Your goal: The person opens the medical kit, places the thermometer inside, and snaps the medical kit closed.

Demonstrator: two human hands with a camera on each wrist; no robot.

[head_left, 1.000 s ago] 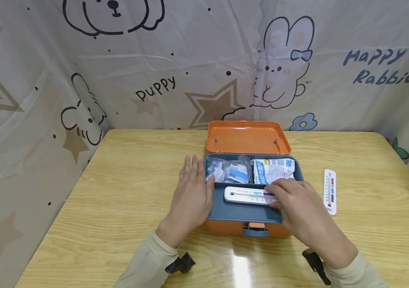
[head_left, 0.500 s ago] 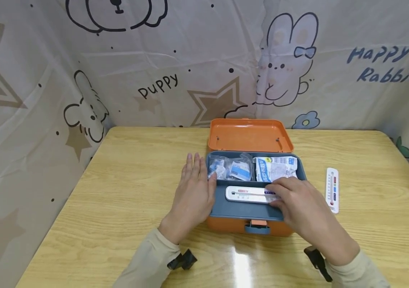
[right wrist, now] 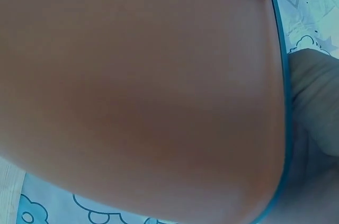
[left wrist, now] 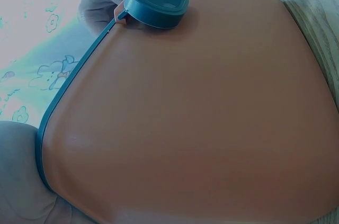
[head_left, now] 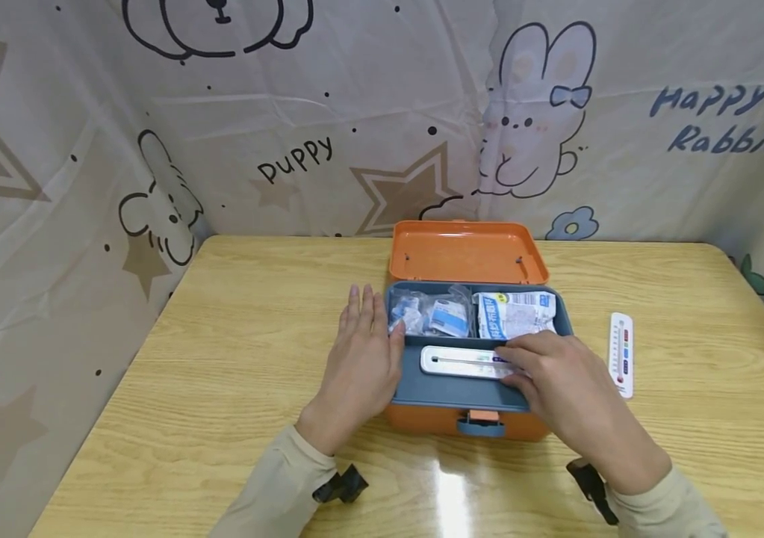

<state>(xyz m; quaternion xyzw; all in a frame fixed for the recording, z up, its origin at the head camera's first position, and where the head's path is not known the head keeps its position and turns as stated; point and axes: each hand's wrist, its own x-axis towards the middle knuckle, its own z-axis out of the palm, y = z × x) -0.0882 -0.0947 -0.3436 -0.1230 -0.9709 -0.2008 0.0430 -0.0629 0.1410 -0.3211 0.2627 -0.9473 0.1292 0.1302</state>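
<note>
In the head view, an orange box (head_left: pixel 435 422) with a blue-grey inner tray (head_left: pixel 449 392) stands with its lid (head_left: pixel 469 254) raised at the back. My right hand (head_left: pixel 570 400) pinches the right end of a white thermometer (head_left: pixel 455 362) between thumb and fingers. The thermometer lies lengthwise across the front part of the tray, its right end hidden by the fingers. My left hand (head_left: pixel 360 366), fingers straight, rests along the box's left side. A blue latch (left wrist: pixel 158 2) and the orange box wall fill much of the left wrist view.
Clear bags with small blue-and-white packets (head_left: pixel 447 317) fill the tray's back left compartment. A white-and-blue packet (head_left: pixel 516 315) lies in the back right one. A second white thermometer (head_left: pixel 620 355) lies on the wooden table (head_left: pixel 247 336) right of the box. A printed cloth (head_left: pixel 254 97) hangs behind.
The head view has shifted slightly. Both hands and the pinched thermometer stay in nearly the same place at the box.
</note>
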